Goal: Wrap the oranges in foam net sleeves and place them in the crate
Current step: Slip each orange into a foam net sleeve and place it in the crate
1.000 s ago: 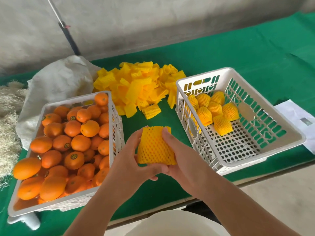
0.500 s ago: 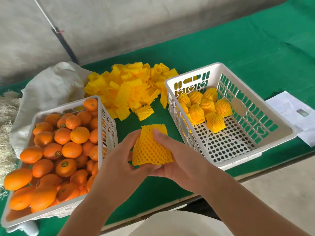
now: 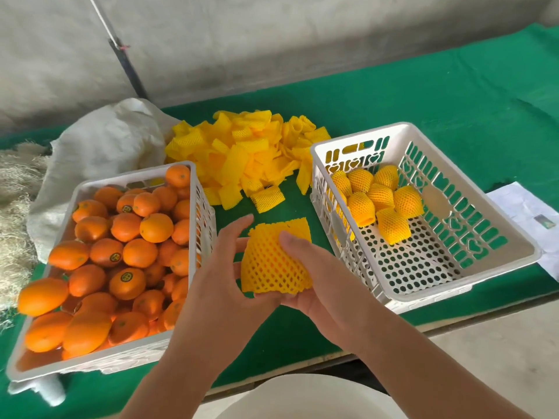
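Both hands hold one orange wrapped in a yellow foam net sleeve (image 3: 273, 261) above the green table, between the two crates. My right hand (image 3: 314, 279) grips it from the right and below, thumb on top. My left hand (image 3: 223, 276) supports its left side with the fingers fairly straight. The fruit itself is hidden inside the net. A white crate (image 3: 484, 267) on the right holds several wrapped oranges (image 3: 378, 195) at its far end. Another white crate (image 3: 193, 176) on the left is full of bare oranges (image 3: 127, 246).
A pile of loose yellow foam net sleeves (image 3: 242, 152) lies behind the hands, one sleeve (image 3: 269, 198) nearer. A pale sack (image 3: 102, 146) and straw (image 3: 15, 207) sit at far left, papers (image 3: 529, 213) at far right. A white rim (image 3: 302, 397) shows below the table edge.
The wrapped orange has stayed between my hands. My left fingers have straightened and loosened on it while my right hand wraps further round it.
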